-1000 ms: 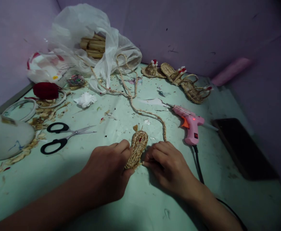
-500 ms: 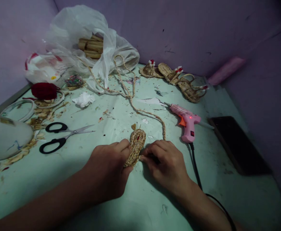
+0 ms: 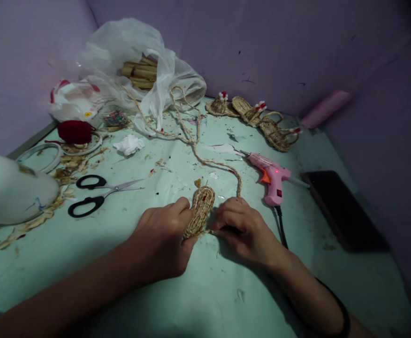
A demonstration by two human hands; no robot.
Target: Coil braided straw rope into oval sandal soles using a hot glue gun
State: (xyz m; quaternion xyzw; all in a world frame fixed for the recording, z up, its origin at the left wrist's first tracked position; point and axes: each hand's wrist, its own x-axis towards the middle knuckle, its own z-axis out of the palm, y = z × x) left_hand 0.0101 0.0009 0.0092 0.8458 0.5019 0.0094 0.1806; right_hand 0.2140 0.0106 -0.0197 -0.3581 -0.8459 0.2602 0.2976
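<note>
My left hand (image 3: 166, 234) grips the left side of a small oval sole (image 3: 202, 209) coiled from braided straw-coloured fibre, with a red spot near its top. The sole stands tilted just above the table. My right hand (image 3: 242, 230) is closed in a pinch on the braided cord (image 3: 223, 165), close to the sole's lower right edge. A short stretch of cord spans the gap between sole and fingertips. Beyond the right hand the cord runs up the table in loose loops. A pink glue gun (image 3: 270, 176) with a lit red light lies to the right.
Black-handled scissors (image 3: 103, 192) lie left of my hands, near a white bottle (image 3: 15, 190). Red yarn (image 3: 74, 132), crumpled white paper (image 3: 129, 145) and a plastic bag (image 3: 128, 42) are farther back. Several woven slippers (image 3: 249, 111) sit by the wall. A phone (image 3: 342, 209) lies at right.
My right hand has drawn slightly away from the sole, and more cord shows between them. The left hand keeps its hold. The whole view has shifted a little.
</note>
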